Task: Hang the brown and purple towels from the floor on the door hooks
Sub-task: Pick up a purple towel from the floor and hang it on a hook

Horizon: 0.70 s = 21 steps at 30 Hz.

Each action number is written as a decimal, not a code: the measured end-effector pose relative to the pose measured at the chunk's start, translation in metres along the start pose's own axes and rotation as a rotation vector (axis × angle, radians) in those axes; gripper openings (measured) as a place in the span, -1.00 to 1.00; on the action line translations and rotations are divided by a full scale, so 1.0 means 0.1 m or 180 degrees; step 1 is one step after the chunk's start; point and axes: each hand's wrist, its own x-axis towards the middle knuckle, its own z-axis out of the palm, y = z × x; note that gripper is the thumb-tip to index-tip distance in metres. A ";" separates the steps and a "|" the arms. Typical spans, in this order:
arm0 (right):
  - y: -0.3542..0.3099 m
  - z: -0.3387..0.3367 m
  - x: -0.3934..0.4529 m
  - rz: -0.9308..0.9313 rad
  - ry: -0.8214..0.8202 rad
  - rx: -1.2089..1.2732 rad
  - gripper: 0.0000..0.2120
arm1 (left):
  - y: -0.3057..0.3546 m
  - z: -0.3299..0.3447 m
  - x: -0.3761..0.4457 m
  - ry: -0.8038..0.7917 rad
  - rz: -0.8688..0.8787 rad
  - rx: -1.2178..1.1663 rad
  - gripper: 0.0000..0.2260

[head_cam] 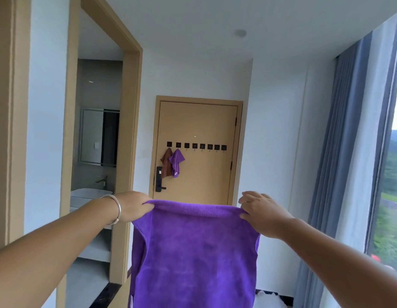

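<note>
the left hand (132, 206) pinches one top corner of a purple towel (195, 252), held up and spread, well apart from the door (197, 121). on the door's hooks (196, 146), a brown towel (166, 162) and a small purple towel (176, 162) already hang at the left; six hooks look free. the right hand (263, 213) grips the other corner. this one still needs hanging, i judge.

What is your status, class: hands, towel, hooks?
Left hand and right hand hold purple towel spread. Brown towel, small purple towel hung. Six hooks free. Path clear.
</note>
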 end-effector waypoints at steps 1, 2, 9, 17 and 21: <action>0.00 0.08 0.13 0.0039 0.0006 0.0031 -0.60 | -0.10 0.00 0.12 -0.0009 -0.0046 0.0022 -0.66; -0.01 0.16 0.26 0.0066 0.0011 0.0069 -0.58 | -0.20 0.02 0.24 -0.0013 -0.0083 0.0039 -0.66; 0.07 0.77 0.96 0.0125 -0.0218 0.0273 -0.52 | -0.65 0.25 0.98 -0.0031 -0.0261 0.0301 -0.69; 0.61 1.56 1.90 0.0015 -0.0165 0.0438 -0.58 | -0.98 0.72 2.18 -0.0073 -0.0333 0.0858 -0.66; 1.08 1.91 2.40 -0.0027 -0.0015 0.0408 -0.56 | -1.06 0.79 2.86 -0.0111 -0.0336 0.1204 -0.64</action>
